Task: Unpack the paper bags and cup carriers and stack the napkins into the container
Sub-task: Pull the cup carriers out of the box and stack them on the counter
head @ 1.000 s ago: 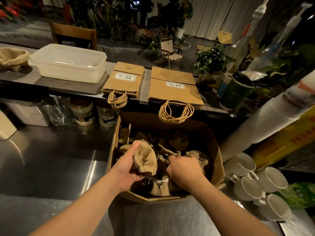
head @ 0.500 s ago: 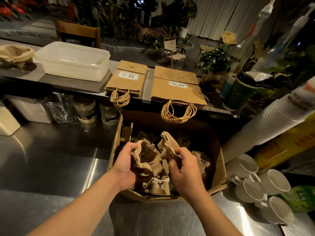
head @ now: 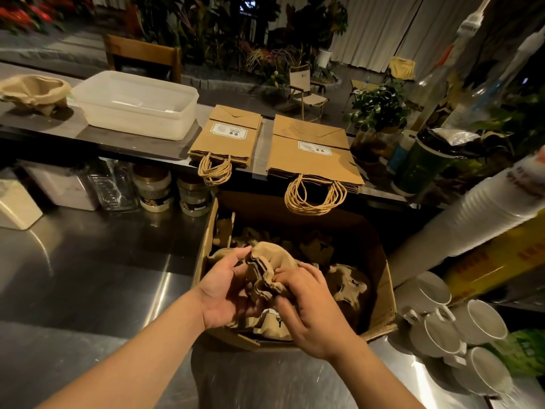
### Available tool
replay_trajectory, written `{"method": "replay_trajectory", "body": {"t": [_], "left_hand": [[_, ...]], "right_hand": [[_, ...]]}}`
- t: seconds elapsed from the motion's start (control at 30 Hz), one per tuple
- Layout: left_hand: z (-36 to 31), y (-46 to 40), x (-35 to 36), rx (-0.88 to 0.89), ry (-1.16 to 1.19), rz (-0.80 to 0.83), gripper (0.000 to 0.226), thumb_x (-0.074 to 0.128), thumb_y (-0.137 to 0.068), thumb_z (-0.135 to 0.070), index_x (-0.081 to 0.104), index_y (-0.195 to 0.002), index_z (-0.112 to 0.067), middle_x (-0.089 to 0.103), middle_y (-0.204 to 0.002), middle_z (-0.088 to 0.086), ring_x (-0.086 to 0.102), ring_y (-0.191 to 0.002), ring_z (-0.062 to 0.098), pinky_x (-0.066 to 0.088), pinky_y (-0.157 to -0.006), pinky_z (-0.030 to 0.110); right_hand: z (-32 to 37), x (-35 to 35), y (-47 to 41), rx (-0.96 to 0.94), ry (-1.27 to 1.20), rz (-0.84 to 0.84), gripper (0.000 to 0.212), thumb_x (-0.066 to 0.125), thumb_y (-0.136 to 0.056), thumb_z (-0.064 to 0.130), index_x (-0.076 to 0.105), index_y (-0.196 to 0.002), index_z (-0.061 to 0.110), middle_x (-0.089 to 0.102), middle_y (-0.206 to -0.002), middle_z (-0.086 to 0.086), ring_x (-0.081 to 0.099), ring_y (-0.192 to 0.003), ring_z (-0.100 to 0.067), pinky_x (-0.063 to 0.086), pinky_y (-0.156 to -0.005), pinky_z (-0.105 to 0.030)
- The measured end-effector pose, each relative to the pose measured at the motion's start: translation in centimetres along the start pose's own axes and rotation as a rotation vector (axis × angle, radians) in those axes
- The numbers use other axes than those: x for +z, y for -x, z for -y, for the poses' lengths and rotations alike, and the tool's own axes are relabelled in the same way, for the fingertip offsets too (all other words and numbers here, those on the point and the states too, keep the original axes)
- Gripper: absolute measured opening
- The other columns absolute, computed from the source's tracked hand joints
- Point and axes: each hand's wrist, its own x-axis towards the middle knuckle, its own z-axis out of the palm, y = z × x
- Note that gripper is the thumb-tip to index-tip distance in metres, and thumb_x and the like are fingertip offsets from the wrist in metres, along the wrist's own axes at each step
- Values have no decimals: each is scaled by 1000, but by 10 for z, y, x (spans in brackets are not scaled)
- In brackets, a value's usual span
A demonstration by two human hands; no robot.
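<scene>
On the shelf I logged, from the left: one loose cup carrier (head: pixel 34 93), a white container (head: pixel 135 104), a small stack of paper bags (head: pixel 227 137), a larger stack (head: pixel 312 152). Below, in the cardboard box (head: pixel 380 278), my left hand (head: pixel 224 287) and right hand (head: pixel 312 308) both gripped a nested bundle of cup carriers (head: pixel 265 270). White mugs (head: pixel 460 329) sat far right.
</scene>
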Motion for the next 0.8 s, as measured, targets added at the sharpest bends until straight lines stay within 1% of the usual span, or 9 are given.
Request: {"method": "replay_trajectory", "body": {"t": [0.1,0.17,0.23,0.3,0.43,0.53,0.6,0.7,0.8], "left_hand": [[0,-3,3,36,-1,-13,61,58,-85,-63,77,-118,-16,75,-116,19,75,-91,27,57,-79,39],[1,-4,5,42,-24,-27,62,50,-92,-67,78,-117,-18,75,-116,18,76,-93,27,55,-82,41],[3,-4,3,34,-50,-34,65,48,-92,-70,77,-120,-18,74,-121,18,71,-110,32,53,-98,48],[6,-5,1,20,-83,-18,66,57,-89,-68,73,-127,-16,71,-127,18,64,-124,37,44,-113,54],[10,-11,-1,48,-170,-41,66,85,-75,-50,65,-133,-27,73,-124,13,62,-122,36,50,-104,53],[11,-13,3,39,-213,-56,56,82,-77,-41,65,-130,-32,76,-118,11,64,-118,34,51,-97,50],[12,-14,2,34,-169,-64,48,73,-84,-43,68,-128,-25,77,-115,12,66,-116,34,50,-95,47],[11,-21,-3,56,-64,-75,59,72,-82,-53,69,-131,-21,74,-125,11,62,-127,33,38,-115,49],[10,-27,-8,97,87,-181,63,77,-73,-51,70,-128,-22,76,-119,10,61,-124,33,41,-108,44]], "right_hand": [[0,5,-2,20,35,77,34,32,-102,55,54,-123,40,55,-118,27,42,-122,8,16,-124,-34],[0,9,-4,18,64,120,36,29,-103,56,54,-124,40,56,-120,25,43,-122,6,16,-124,-36],[-2,12,-5,1,90,150,38,27,-105,55,53,-127,39,57,-124,24,44,-125,4,12,-125,-35],[-4,15,-5,-8,114,182,38,28,-106,53,52,-131,38,57,-130,22,44,-130,2,7,-127,-34],[-5,16,-4,-40,167,231,28,41,-105,46,54,-127,34,58,-129,18,45,-129,-2,10,-127,-37],[-11,11,-2,-32,116,191,34,39,-103,54,56,-125,35,56,-125,20,44,-124,1,22,-121,-34],[-22,4,-4,33,58,78,36,38,-101,57,57,-125,38,54,-120,23,43,-121,3,31,-114,-30],[-52,-8,-15,283,126,-87,31,50,-100,49,58,-128,38,50,-125,19,41,-126,-5,37,-112,-36],[-89,-17,-21,553,319,22,51,54,-97,55,46,-144,36,37,-146,-1,27,-142,-24,27,-119,-43]]}}
